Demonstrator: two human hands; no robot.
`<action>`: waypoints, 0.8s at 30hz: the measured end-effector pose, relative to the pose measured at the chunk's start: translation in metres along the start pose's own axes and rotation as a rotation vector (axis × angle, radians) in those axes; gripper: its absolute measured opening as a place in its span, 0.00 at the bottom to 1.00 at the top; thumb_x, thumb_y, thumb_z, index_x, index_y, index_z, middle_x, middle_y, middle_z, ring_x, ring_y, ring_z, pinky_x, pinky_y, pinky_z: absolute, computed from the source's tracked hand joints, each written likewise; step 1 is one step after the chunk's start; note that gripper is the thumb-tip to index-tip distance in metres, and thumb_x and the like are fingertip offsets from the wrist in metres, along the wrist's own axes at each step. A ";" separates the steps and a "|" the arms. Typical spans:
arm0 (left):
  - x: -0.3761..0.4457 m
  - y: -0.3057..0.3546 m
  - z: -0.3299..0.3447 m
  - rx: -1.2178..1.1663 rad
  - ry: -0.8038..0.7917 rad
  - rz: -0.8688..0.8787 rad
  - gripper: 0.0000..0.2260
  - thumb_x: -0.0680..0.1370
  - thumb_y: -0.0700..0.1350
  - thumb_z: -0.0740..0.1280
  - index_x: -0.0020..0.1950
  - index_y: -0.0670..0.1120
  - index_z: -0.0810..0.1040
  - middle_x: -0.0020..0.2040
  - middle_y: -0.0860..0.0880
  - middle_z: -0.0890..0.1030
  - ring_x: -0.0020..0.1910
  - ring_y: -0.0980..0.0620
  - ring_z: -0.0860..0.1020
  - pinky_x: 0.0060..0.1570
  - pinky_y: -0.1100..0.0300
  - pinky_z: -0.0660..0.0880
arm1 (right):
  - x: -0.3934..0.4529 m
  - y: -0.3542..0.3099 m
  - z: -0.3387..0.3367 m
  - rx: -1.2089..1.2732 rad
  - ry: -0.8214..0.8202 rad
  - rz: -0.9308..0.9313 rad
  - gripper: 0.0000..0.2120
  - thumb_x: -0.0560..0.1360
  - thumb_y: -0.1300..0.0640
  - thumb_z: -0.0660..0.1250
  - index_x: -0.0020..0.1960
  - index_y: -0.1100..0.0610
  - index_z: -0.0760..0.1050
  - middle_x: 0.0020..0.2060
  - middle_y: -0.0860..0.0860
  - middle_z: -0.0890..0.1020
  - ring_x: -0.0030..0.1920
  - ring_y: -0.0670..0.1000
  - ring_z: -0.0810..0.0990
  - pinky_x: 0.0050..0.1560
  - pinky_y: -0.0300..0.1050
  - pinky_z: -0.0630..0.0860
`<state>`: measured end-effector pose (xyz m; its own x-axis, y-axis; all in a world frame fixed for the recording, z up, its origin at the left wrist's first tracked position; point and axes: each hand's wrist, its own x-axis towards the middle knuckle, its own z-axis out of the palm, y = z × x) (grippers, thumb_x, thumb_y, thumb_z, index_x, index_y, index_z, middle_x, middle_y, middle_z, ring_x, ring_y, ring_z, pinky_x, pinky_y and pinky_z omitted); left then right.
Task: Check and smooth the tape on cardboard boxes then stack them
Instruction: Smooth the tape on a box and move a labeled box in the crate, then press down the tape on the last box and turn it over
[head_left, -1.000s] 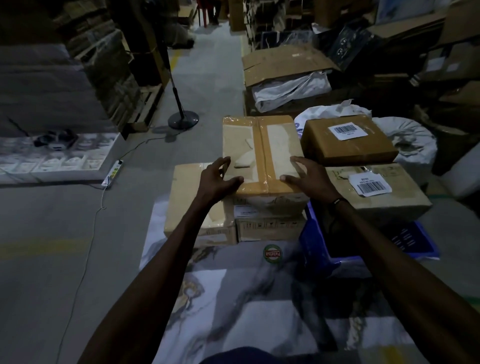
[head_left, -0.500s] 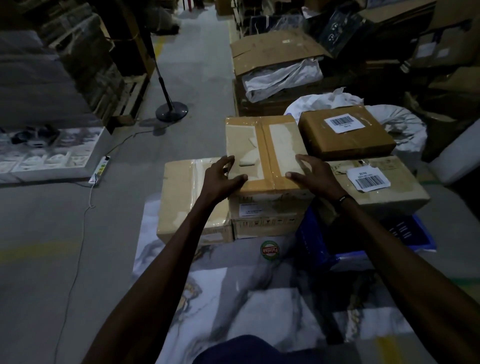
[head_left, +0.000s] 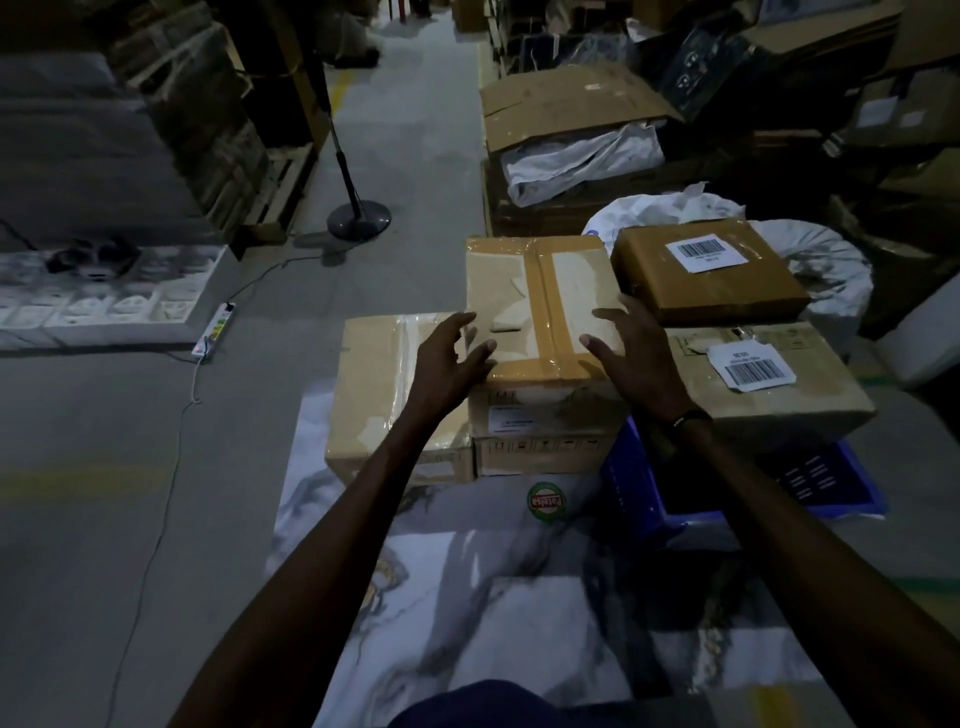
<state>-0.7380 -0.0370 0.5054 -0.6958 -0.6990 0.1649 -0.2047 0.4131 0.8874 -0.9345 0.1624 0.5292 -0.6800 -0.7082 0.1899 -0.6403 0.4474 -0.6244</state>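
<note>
A: Where's the box being checked?

B: Centre of the frame. The taped cardboard box (head_left: 540, 306) sits on top of a shorter carton (head_left: 540, 452), so it already forms a small stack, with a brown tape strip (head_left: 543, 312) running down the middle of its lid.

A: And the hands?

B: The left hand (head_left: 452, 358) is at the box's near left corner, the right hand (head_left: 634, 353) at its near right edge. Both are spread, fingers loose, no grip closed on anything. Whether the palms touch the cardboard I cannot tell; the light is dim.

A: Why flank it like that?

B: My guess is they bracket the seam, ready either to press the tape flat or to square the box on the one beneath.

A: What's around it?

B: A plastic-wrapped box (head_left: 384, 389) just to its left, lower down. Right of centre, two labelled boxes (head_left: 727, 322) stacked over a blue crate (head_left: 644, 499), probably kept close as finished or waiting parcels.
</note>
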 end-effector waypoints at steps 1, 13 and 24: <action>-0.007 0.003 -0.001 -0.020 0.083 -0.001 0.23 0.79 0.56 0.72 0.71 0.48 0.76 0.69 0.50 0.78 0.65 0.55 0.77 0.51 0.66 0.77 | -0.004 -0.007 0.002 0.016 0.029 -0.051 0.21 0.79 0.44 0.69 0.69 0.50 0.75 0.77 0.53 0.67 0.76 0.54 0.66 0.70 0.48 0.72; -0.163 -0.009 -0.009 -0.143 0.630 -0.216 0.03 0.79 0.40 0.70 0.51 0.44 0.77 0.47 0.49 0.82 0.46 0.57 0.81 0.42 0.64 0.76 | -0.081 -0.082 0.088 0.363 -0.101 -0.386 0.08 0.79 0.57 0.72 0.57 0.54 0.83 0.60 0.46 0.81 0.62 0.42 0.77 0.65 0.49 0.75; -0.389 -0.052 -0.032 -0.032 1.069 -0.619 0.06 0.75 0.36 0.70 0.50 0.43 0.78 0.45 0.49 0.83 0.43 0.57 0.81 0.44 0.66 0.76 | -0.211 -0.150 0.196 0.505 -0.774 -0.575 0.06 0.80 0.52 0.71 0.57 0.47 0.80 0.59 0.46 0.81 0.58 0.45 0.81 0.51 0.45 0.81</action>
<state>-0.4343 0.1950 0.4094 0.4274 -0.9036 -0.0303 -0.2719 -0.1604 0.9488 -0.6251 0.1379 0.4346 0.1975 -0.9709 0.1354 -0.4494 -0.2124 -0.8677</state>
